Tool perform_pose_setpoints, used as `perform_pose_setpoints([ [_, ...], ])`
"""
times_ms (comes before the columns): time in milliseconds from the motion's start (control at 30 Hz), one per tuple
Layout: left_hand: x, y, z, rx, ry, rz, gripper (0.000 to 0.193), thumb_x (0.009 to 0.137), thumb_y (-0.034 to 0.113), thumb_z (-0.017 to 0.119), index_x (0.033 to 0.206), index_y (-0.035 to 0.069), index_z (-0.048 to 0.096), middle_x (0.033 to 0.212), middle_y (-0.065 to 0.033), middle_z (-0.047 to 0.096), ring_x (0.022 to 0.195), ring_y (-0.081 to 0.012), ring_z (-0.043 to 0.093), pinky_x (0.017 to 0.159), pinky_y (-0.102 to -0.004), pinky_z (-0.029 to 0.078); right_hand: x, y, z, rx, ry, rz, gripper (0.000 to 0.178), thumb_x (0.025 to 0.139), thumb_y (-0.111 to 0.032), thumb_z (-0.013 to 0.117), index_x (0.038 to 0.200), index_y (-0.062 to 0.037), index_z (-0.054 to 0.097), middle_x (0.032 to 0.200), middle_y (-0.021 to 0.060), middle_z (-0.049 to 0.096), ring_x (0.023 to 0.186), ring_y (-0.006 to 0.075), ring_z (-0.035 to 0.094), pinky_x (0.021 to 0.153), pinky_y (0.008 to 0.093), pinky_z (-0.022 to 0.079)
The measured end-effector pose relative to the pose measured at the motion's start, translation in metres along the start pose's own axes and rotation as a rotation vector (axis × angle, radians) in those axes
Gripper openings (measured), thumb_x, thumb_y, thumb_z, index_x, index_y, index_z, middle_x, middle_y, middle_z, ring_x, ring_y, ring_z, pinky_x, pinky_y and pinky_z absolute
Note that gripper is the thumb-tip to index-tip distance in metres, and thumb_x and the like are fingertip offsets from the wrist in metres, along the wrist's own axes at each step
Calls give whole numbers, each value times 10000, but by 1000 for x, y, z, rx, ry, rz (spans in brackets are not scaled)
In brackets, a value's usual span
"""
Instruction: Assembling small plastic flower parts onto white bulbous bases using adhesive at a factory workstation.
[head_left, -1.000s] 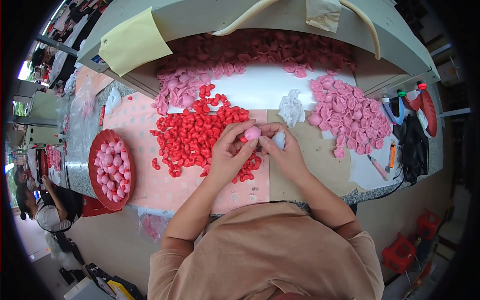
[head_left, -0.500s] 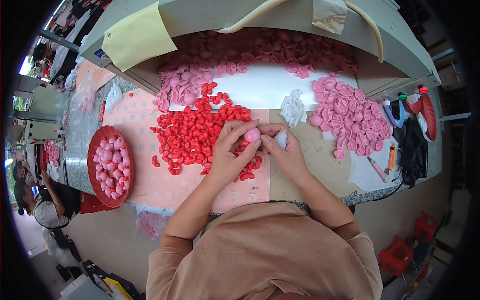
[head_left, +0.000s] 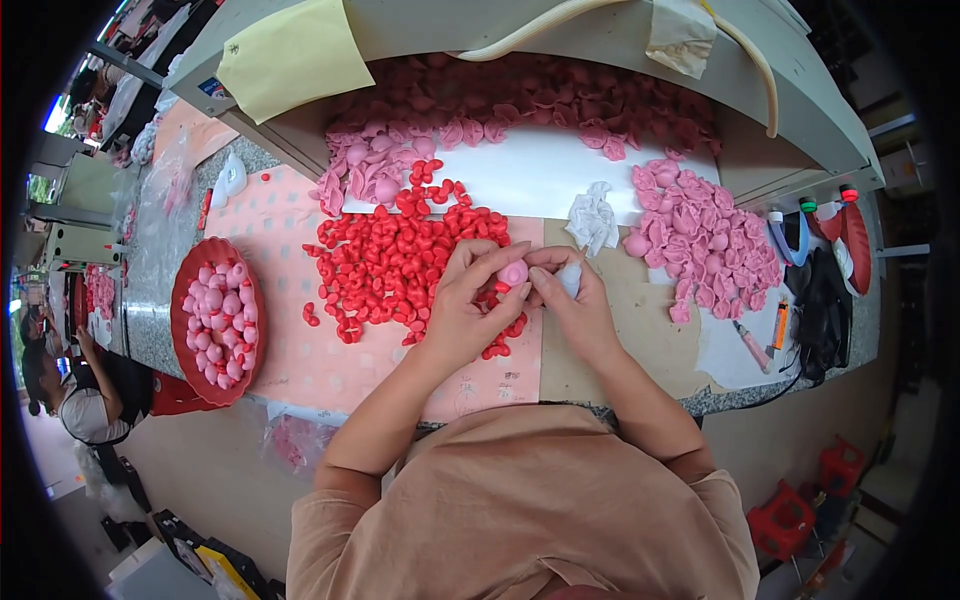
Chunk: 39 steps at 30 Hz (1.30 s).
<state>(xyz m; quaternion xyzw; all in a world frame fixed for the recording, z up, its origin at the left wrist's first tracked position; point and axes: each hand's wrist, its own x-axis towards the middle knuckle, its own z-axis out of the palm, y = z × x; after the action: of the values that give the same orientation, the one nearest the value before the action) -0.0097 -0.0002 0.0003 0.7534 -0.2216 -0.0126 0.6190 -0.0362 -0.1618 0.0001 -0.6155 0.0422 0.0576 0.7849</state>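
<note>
My left hand [head_left: 468,305] pinches a small round pink piece [head_left: 513,273] between thumb and fingers. A bit of red shows just below it. Against the same piece rest the fingertips of my right hand [head_left: 580,315], which is also closed round a small pale squeeze bottle [head_left: 571,278]. The bottle's tip is hidden by the fingers. Under and beside my left hand spreads a heap of glossy red pieces [head_left: 375,265] on a pink patterned sheet [head_left: 285,340].
On the left stands a red scalloped bowl [head_left: 262,340] of pink balls with red parts. Pink petal-like pieces [head_left: 700,240] are piled right and under the grey hood [head_left: 560,45]. Near them lie crumpled tissue [head_left: 594,215], a pink-handled knife [head_left: 752,347] and an orange lighter-shaped thing [head_left: 780,325].
The whole view has shifted slightly. Both hands stay together at the pink piece, with only small finger movement.
</note>
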Motion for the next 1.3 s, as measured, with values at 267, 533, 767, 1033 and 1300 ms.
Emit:
perform_pose_setpoints([
  [267,2,8,5,-200,20,-122,462,807,-73,594,1244,7,469,1131,-80,429,1028,-153,525,841,-263,481,0,-2,0,11,10,-10,264,895,-152,592,1104,2,542,966,44,586,738,69,541,648,210,459],
  [533,1,6,4,-59,66,-39,408,768,-16,656,1162,43,567,1074,-104,489,939,-166,566,694,-260,544,-1,-5,3,3,-1,4,295,888,-152,603,1134,-2,543,914,23,554,737,70,532,648,207,457],
  [767,1,7,0,-22,-15,-69,452,806,-58,601,1242,31,519,1141,-81,424,1006,-139,522,796,-250,525,-2,-6,3,3,-2,30,277,895,-140,589,1131,-2,549,909,15,553,718,58,517,631,206,458],
  [1033,-1,4,6,-133,78,-60,460,781,-1,659,1223,55,545,1042,-93,483,928,-176,553,711,-279,552,0,-5,0,33,-24,57,283,895,-143,584,1139,-6,542,914,25,579,709,68,528,638,208,455],
  [1300,0,5,5,69,56,6,457,758,-3,677,1196,78,578,1002,-85,493,881,-157,542,650,-245,524,-1,-6,-1,15,-42,29,280,889,-152,598,1131,-18,548,902,17,571,695,53,510,596,201,443],
])
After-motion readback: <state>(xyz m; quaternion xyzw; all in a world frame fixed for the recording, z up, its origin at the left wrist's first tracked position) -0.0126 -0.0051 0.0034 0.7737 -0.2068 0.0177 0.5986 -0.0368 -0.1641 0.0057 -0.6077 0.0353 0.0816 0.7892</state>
